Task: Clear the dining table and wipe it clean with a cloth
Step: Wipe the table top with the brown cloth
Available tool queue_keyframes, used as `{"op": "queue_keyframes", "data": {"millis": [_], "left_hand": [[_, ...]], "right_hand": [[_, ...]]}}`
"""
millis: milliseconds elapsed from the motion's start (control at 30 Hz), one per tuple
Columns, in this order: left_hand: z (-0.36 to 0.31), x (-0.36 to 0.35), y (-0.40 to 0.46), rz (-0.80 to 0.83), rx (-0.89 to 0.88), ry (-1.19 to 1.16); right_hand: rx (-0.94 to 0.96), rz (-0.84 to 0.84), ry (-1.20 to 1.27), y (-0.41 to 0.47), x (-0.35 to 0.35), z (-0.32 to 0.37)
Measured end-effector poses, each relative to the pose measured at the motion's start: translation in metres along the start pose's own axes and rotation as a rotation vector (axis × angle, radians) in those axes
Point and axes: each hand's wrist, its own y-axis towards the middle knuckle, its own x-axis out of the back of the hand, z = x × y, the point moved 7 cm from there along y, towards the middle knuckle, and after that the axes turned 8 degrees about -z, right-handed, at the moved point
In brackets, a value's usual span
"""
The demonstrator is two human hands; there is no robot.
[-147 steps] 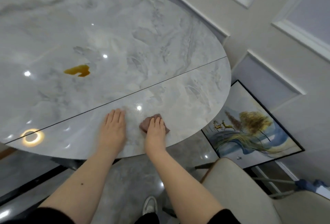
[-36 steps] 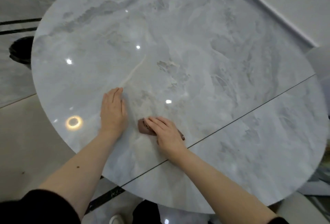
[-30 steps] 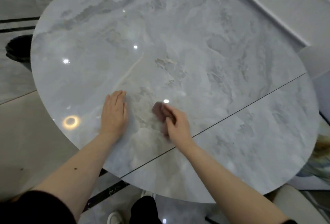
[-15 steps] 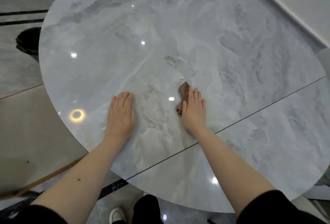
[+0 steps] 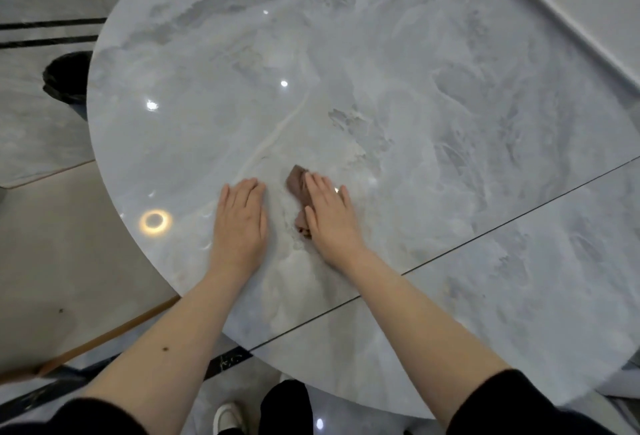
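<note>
Round grey marble table [image 5: 398, 95], glossy, dotted with ceiling-light glints. One thin dark seam crossing the table on a slant, from below the hands up toward its right edge; a second faint seam near its far edge.

Left hand [image 5: 239, 223] flat on the table, palm down, fingers straight and close together, holding nothing. Just left of that hand, a ring-shaped light reflection [image 5: 155, 221] on the table.

Right hand [image 5: 329, 218] also palm down on the table, just right of the left hand, fingers straight and slightly spread, pressing down on a brown cloth [image 5: 298, 183]. Cloth crumpled, mostly hidden beneath the palm and fingers; one corner sticking out beyond the fingertips on the far-left side, a smaller bit peeking out near the thumb [image 5: 306, 226]. Cloth lying on the table in the narrow gap side between the two hands, a little nearer the table's front edge than its middle, on the far side of the slanted seam.

Both forearms bare, black sleeves [image 5: 519, 407] pushed up near the elbows.

Beyond the table's left edge, a dark round bin [image 5: 65, 79] on the marble floor. Beneath the table's near edge, a white shoe [image 5: 227, 417] and a dark trouser leg. Along the table's right, a pale wall with a white moulding strip [image 5: 561, 15].
</note>
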Motion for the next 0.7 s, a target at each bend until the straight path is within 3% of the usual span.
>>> {"op": "queue_keyframes", "data": {"millis": [133,233,433,567,700], "left_hand": [[0.004,0.004,-0.001,-0.003,0.041,-0.045],[0.004,0.007,0.001,0.001,0.038,-0.046],[0.021,0.021,0.007,-0.022,0.004,0.018],[0.046,0.027,0.005,-0.034,0.026,0.079],[0.063,0.033,0.002,-0.097,0.094,0.094]], "right_hand": [[0.113,0.071,0.04,-0.056,-0.001,0.015],[0.089,0.074,-0.012,-0.085,0.009,-0.007],[-0.283,-0.022,-0.071,-0.082,0.033,-0.092],[-0.541,-0.128,-0.06,-0.054,0.031,-0.094],[-0.528,-0.167,-0.047,-0.027,0.018,-0.056]]}}
